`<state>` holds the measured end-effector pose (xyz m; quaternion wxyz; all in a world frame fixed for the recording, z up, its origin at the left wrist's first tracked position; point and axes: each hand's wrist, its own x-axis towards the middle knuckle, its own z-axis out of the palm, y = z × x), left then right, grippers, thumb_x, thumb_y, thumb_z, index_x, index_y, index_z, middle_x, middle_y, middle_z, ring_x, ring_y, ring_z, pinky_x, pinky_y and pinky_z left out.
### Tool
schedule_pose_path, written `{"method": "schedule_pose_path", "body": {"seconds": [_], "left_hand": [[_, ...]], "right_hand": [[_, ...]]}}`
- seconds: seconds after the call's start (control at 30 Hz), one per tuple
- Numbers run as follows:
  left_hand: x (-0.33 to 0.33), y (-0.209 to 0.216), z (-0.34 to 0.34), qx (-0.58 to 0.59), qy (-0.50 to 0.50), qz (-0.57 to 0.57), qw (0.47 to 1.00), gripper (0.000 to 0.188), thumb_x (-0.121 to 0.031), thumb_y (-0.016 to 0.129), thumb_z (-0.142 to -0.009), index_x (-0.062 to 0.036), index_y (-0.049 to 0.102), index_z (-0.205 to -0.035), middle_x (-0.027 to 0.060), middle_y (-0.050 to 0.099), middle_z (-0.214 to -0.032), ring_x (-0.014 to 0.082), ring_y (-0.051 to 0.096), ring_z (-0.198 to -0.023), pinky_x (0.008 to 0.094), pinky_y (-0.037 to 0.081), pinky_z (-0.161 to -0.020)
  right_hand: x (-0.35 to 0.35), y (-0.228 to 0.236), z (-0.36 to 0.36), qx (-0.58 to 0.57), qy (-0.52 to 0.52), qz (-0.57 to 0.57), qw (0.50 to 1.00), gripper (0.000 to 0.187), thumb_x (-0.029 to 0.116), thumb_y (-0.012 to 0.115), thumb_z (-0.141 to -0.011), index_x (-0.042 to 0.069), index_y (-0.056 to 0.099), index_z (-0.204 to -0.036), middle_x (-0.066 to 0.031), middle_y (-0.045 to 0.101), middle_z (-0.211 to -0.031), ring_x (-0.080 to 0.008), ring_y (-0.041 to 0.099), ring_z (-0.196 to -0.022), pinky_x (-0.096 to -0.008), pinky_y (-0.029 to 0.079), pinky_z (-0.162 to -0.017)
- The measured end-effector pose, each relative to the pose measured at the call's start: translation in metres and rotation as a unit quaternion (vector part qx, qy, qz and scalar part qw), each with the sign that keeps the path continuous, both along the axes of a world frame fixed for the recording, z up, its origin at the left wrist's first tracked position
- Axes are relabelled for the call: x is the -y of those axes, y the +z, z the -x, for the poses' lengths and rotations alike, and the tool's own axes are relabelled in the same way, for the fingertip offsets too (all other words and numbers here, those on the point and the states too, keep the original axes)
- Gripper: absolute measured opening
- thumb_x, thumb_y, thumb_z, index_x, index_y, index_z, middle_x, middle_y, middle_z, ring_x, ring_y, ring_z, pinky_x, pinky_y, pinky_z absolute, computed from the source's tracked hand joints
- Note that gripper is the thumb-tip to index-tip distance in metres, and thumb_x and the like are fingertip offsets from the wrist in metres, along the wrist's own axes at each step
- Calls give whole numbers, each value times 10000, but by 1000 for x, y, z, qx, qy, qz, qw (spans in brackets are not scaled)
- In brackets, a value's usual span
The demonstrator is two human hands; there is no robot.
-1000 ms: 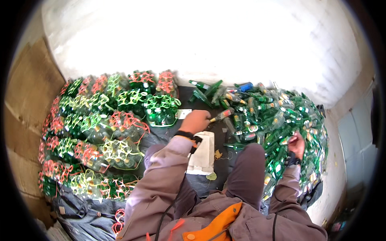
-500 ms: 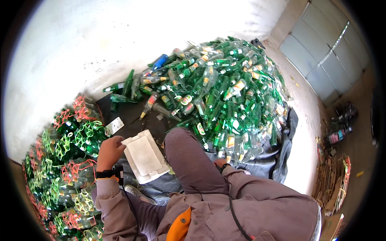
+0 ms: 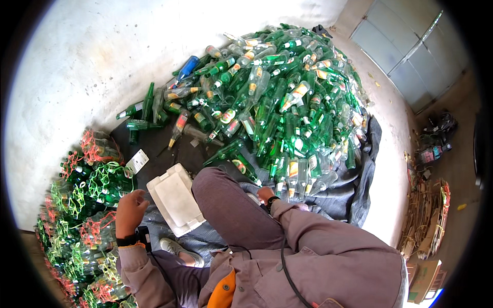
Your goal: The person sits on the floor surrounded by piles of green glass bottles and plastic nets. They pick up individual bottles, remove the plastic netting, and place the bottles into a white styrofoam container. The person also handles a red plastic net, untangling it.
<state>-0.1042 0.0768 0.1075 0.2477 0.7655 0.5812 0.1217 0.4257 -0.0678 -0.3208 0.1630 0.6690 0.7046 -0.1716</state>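
**A:** What is seen furthest left, and how is it arranged?

**B:** Netted bundles of green bottles (image 3: 84, 205) are stacked just left of the left hand (image 3: 129, 211). The bottles are held together by red and green mesh, so the stack sits tight instead of rolling apart.

**A:** And the left hand itself?

**B:** It is loosely curled, fingers bent inward, and nothing is seen pinched in it. It is kept at the edge of the stack, just beside the nearest green-netted bundle; whether the net is touched cannot be told. A dark wrist strap (image 3: 127, 239) is worn below it.

**A:** What lies to its right?

**B:** A white foam tray (image 3: 174, 199) is laid flat on the grey tarp (image 3: 354, 190), between the left hand and the bent knee. A small white card (image 3: 137, 161) lies above the hand on the dark ground.

**A:** Where is the right hand?

**B:** The right hand (image 3: 265, 194) is tucked behind the knee, at the near foot of the loose bottle pile (image 3: 277, 102). Only its back is shown, so its grip cannot be told. The loose bottles are heaped on the tarp above and to the right of it, within easy reach, probably so they can be drawn from one side and bundled on the other.
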Motion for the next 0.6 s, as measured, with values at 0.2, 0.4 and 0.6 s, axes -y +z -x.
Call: {"method": "schedule_pose_path", "body": {"seconds": [0.2, 0.4, 0.6], "left_hand": [[-2, -3, -11, 9, 19, 28, 999, 349, -128, 755, -799, -4, 725, -1123, 176, 734, -894, 330, 717, -811, 413, 560, -754], [-5, -18, -10, -15, 0, 39, 999, 366, -154, 777, -789, -25, 730, -1128, 174, 736, -939, 336, 721, -846, 416, 568, -759], [-11, -16, -11, -16, -1, 40, 999, 404, -169, 773, -793, -17, 720, -1163, 184, 741, -950, 322, 724, -852, 402, 571, -774]], "right_hand": [[-10, -7, 6, -209, -411, -14, 887, 313, 274, 591, -916, 52, 762, -1056, -251, 743, -1043, -461, 703, -1049, -506, 576, -905], [-13, 13, 28, -177, -411, -83, 890, 271, 245, 595, -851, 53, 768, -935, -236, 745, -1006, -441, 711, -987, -504, 560, -896], [-8, -10, 21, -217, -305, -3, 927, 334, 341, 630, -868, 36, 752, -928, -286, 716, -978, -449, 697, -948, -519, 516, -791]]}}
